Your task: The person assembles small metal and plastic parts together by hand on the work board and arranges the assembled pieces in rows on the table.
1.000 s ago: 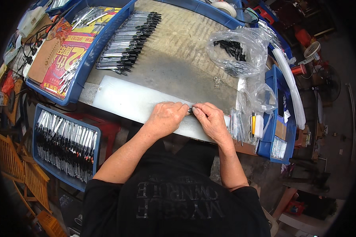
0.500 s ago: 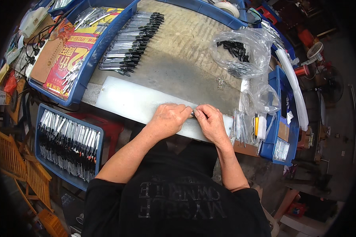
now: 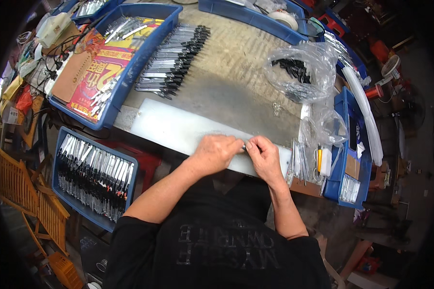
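Above the white board (image 3: 171,126) at the bench's front edge, my left hand (image 3: 216,153) and my right hand (image 3: 265,156) meet fingertip to fingertip. Both are closed in a pinch on a small dark piece (image 3: 246,146), perhaps a pen part; the fingers hide most of it. Thin silvery rods (image 3: 300,161) lie just right of my right hand. Farther off to the left is a long row of clear pens with black ends (image 3: 171,60). A clear plastic bag (image 3: 318,72) with small black parts (image 3: 294,69) rests at the right.
A blue tray (image 3: 147,67) with loose pens borders the bench's left side. Below it, another blue tray (image 3: 59,159) is packed with pens. At the right stand a blue bin (image 3: 333,180) and a yellow tool (image 3: 319,160). Tiny metal bits (image 3: 276,109) lie mid-bench.
The whole view has shifted, so the bench sits a little farther right and lower. My hands stay together over the board, still pinching the small piece.
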Demonstrator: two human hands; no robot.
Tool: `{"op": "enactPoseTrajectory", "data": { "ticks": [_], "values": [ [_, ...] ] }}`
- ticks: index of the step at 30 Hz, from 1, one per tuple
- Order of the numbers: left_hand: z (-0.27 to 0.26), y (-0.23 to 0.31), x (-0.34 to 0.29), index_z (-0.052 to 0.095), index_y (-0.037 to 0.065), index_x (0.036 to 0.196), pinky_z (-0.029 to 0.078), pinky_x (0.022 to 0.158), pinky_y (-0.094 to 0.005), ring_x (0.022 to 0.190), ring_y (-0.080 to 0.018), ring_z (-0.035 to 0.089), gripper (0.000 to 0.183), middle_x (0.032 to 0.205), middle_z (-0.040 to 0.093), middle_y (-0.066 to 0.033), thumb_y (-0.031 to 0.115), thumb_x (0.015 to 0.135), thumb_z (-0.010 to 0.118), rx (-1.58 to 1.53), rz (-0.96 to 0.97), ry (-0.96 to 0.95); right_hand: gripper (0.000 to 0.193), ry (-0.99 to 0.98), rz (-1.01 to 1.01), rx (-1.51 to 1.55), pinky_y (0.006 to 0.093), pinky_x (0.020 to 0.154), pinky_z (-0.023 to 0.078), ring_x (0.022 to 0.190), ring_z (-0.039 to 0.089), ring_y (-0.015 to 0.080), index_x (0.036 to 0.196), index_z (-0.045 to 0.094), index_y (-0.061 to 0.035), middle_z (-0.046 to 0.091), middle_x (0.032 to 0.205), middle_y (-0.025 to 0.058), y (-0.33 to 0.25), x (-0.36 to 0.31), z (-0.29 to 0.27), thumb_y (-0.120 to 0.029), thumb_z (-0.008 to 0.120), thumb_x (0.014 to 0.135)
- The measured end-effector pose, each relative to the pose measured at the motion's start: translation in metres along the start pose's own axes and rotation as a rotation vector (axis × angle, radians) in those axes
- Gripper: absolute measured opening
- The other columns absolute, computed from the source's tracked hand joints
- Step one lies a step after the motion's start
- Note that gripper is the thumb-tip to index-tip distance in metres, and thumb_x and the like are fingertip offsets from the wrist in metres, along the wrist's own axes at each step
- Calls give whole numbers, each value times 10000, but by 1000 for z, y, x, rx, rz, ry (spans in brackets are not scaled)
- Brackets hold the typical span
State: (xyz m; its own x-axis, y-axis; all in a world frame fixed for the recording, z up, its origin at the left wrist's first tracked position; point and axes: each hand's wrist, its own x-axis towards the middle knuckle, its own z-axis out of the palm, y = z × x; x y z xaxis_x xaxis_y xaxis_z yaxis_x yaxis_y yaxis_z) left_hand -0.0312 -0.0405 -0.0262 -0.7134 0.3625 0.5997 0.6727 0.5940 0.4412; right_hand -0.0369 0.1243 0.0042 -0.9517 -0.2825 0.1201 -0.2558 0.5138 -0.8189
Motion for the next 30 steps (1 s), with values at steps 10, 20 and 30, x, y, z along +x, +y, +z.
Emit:
{"op": "enactPoseTrajectory", "data": {
  "ticks": [10,20,30],
  "values": [
    [-33,-14,11,540,41,838,433,504,-356,566,-252,549,139,619,506,-82,51,719,612,4,34,-57,222,178,-164,79,330,608,406,655,503,243,990,560,24,537,737,114,0,-7,14,-124,564,825],
    [-109,-155,79,573,63,956,454,661,-417,776,-329,587,178,821,608,-148,149,801,555,308,-258,101,224,152,-241,-53,357,628,409,646,506,269,969,557,26,527,700,115,16,-7,17,-115,572,796],
    [-94,-232,114,643,76,882,448,725,-407,859,-304,566,151,864,596,-108,160,781,569,373,-269,-100,146,159,-257,-27,359,623,416,647,526,290,895,581,17,557,711,133,14,-5,16,-44,574,763]
  ]
}}
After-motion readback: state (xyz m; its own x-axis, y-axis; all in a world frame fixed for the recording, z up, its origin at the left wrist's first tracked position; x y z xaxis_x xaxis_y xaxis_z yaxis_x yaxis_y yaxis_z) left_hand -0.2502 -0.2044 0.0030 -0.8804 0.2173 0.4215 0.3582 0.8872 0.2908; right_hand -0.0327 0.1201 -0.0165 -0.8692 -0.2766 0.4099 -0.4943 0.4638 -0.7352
